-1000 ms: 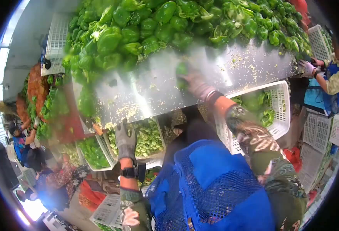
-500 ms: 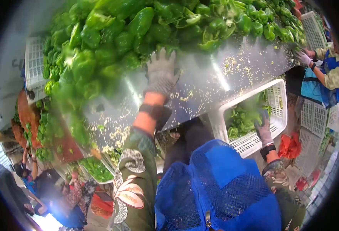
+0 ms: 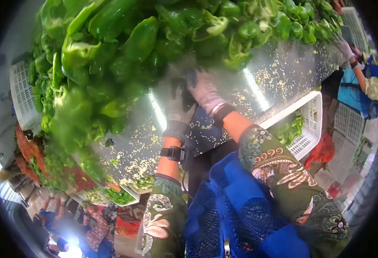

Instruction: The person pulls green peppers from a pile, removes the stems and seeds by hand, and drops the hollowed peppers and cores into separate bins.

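Observation:
Both of my gloved hands meet at the near edge of a large heap of green bell peppers (image 3: 141, 38) on a metal table. My left hand (image 3: 181, 105), in a grey glove, has its fingers bent inward, their tips lost in haze. Beside it on the right, my right hand (image 3: 207, 92) wears a pale glove with dark fingertips, and its fingers curl toward the left hand. Whatever lies between them is hidden by blur. Several peppers just beyond the hands are split or broken.
Pale seeds cover the metal tabletop (image 3: 279, 81). A white crate (image 3: 307, 142) with green pieces stands below the table edge at right. Another white crate (image 3: 25, 96) is at far left. A co-worker's gloved hand (image 3: 343, 46) reaches in at right; other people are at lower left.
My right hand has left the white crate and come up beside my left hand. The left hand's spread fingers have bent inward. The co-worker's hand at right has moved further up.

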### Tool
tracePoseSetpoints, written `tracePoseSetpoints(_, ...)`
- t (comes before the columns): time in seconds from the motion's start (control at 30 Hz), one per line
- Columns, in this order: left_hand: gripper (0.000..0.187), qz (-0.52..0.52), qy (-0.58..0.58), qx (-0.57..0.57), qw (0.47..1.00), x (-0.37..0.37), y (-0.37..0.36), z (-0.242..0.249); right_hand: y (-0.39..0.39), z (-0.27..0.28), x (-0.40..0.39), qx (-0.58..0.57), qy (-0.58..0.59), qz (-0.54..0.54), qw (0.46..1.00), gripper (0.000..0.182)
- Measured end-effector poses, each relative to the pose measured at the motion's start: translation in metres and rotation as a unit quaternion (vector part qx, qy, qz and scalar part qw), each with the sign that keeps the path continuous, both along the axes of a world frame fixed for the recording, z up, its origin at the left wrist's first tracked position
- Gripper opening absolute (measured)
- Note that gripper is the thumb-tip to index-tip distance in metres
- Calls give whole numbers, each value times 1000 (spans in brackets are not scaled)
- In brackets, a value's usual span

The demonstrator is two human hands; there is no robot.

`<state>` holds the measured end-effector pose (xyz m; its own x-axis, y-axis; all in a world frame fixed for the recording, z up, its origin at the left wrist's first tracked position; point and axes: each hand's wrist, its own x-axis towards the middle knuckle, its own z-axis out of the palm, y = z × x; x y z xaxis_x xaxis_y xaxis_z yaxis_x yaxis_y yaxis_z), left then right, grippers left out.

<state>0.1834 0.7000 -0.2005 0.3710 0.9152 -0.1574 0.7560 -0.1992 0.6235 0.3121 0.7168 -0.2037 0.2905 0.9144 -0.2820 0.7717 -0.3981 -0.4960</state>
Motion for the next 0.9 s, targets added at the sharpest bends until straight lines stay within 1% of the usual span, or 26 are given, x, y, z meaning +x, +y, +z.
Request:
tracePoseSetpoints(0.1,83,-17,42,-18,999,0,7,-5,8,-19,5,-37,-87,43,995,37)
tracePoseSetpoints(0.17,86,-25,70,6,997,8,24,-12,28,-30,11,-155,-28,-25,987,40)
tracePoseSetpoints(0.2,87,-37,86,19,995,12,29,-11,31,-30,15,-214,3,-67,975,41)
tracePoseSetpoints(0.3,90,-44,106,-75,991,17,52,3,46,-11,26,-201,4,-19,979,46)
tracePoseSetpoints(0.33,92,-43,117,-33,992,14,52,4,51,-3,29,-174,42,-4,984,50)
tracePoseSetpoints(0.37,92,10,83,-43,996,10,51,2,53,0,29,-170,58,-21,984,50)
tracePoseSetpoints(0.43,92,100,12,-90,991,2,28,6,27,-7,29,-190,91,-67,975,51)
tracePoseSetpoints(0.47,81,113,-48,-85,989,-2,17,-17,14,-54,29,-177,69,-21,982,53)
tracePoseSetpoints(0.5,76,162,-130,-127,970,-4,16,-18,15,-49,27,-185,124,-53,974,55)
tracePoseSetpoints(0.53,72,208,-209,-172,940,-8,10,-21,8,-46,22,-198,180,-85,960,56)
tracePoseSetpoints(0.57,63,217,-259,-147,930,-16,-1,-25,-5,-44,16,-214,235,-119,941,58)
tracePoseSetpoints(0.6,53,221,-308,-121,917,-20,-8,-11,-29,-11,9,-111,385,-101,911,55)
tracePoseSetpoints(0.63,44,303,-351,-259,847,-14,-12,58,-52,22,3,-30,543,-73,836,52)
tracePoseSetpoints(0.67,39,283,-395,-317,814,-31,-14,61,-58,50,-1,52,599,40,798,51)
tracePoseSetpoints(0.7,34,261,-437,-371,777,-52,-15,62,-67,73,-8,47,627,44,776,51)
tracePoseSetpoints(0.77,34,209,-439,-390,782,-77,-29,68,-87,114,-20,40,680,50,730,54)
tracePoseSetpoints(0.8,34,230,-511,-483,673,-86,-38,83,-96,129,-23,52,672,85,734,58)
tracePoseSetpoints(0.83,34,243,-571,-565,544,-93,-52,101,-108,145,-27,62,662,117,737,61)
tracePoseSetpoints(0.87,46,9,-448,-369,814,-85,-70,148,-119,166,-34,52,691,110,713,60)
tracePoseSetpoints(0.9,59,-104,-253,-50,961,-78,-88,195,-129,171,-43,62,700,103,704,58)
